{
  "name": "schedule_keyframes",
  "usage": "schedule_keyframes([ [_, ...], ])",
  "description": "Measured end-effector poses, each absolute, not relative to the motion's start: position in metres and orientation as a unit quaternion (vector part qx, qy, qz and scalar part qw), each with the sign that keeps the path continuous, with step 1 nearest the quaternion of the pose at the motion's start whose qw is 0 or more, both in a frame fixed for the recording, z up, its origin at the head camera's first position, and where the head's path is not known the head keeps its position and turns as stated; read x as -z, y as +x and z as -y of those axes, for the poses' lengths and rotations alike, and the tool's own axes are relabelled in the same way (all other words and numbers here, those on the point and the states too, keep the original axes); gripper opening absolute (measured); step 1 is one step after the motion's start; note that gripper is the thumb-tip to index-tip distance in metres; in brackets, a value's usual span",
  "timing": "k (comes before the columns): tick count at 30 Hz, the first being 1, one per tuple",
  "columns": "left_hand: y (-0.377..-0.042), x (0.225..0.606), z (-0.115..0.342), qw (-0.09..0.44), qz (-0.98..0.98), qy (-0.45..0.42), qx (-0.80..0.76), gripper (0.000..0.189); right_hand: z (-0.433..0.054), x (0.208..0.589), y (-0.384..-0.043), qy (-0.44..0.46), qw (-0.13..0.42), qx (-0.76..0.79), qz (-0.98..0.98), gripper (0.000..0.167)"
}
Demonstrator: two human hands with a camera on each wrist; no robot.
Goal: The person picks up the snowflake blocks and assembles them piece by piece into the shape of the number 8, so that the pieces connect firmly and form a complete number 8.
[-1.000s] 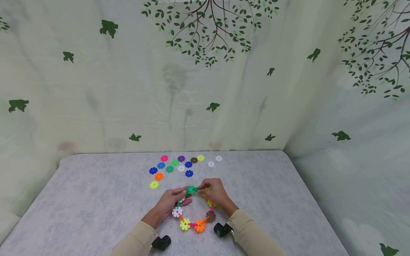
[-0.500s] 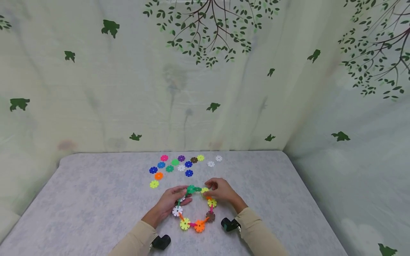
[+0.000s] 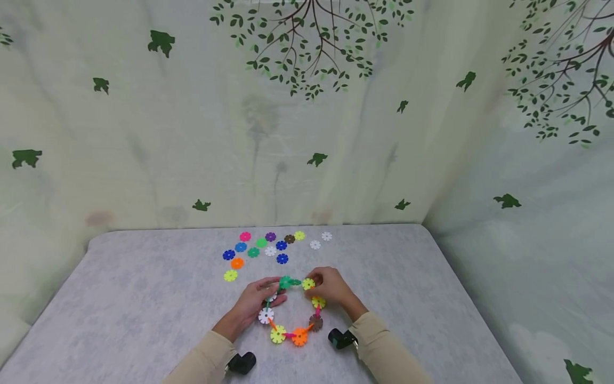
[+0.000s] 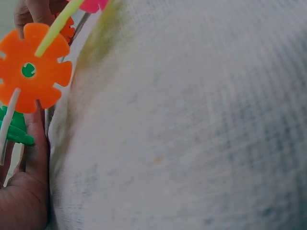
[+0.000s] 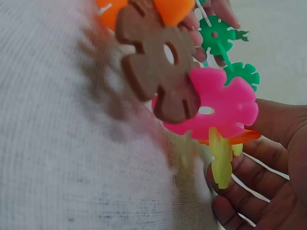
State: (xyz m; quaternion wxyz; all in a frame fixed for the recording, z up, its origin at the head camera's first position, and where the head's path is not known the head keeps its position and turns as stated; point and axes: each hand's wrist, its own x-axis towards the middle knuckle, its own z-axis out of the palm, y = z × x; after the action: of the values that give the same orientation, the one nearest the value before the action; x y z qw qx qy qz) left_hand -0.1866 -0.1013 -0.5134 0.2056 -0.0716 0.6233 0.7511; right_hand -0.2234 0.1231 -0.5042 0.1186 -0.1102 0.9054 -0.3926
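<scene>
Beige sleeves (image 3: pixel 206 357) with black wrist cameras (image 3: pixel 241 364) cross a mottled grey worktop (image 3: pixel 120 309), woven-looking up close. Ahead is an almost closed ring of slotted discs (image 3: pixel 299 336). The grip of the left hand (image 3: pixel 251 303) holds its green end (image 3: pixel 285 282); that of the right hand (image 3: pixel 333 288) pinches a yellow disc (image 3: pixel 308 284). Farther off, loose discs (image 3: pixel 253 252) lie scattered before pale walls (image 3: pixel 216 138) printed with leafy branches (image 3: pixel 314 40).

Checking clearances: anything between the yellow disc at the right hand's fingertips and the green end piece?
Nothing visible. In the head view, only tabletop shows in the narrow gap between the yellow disc at the right hand and the green end piece. The left hand is outside that gap.
</scene>
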Motion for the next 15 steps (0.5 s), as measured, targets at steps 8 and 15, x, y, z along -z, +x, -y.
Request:
schedule_keyframes([
  [8, -0.1862, 0.5128, 0.1013, 0.204, -0.625, -0.074, -0.749, 0.040, -0.1218, 0.5007, -0.2206, -0.120, 0.122, 0.412, -0.895, 0.027],
  [15, -0.1850, 0.5111, 0.1004, 0.200, -0.628, -0.077, -0.748, 0.040, -0.1220, 0.5015, -0.2199, -0.120, 0.116, 0.415, -0.895, 0.028],
])
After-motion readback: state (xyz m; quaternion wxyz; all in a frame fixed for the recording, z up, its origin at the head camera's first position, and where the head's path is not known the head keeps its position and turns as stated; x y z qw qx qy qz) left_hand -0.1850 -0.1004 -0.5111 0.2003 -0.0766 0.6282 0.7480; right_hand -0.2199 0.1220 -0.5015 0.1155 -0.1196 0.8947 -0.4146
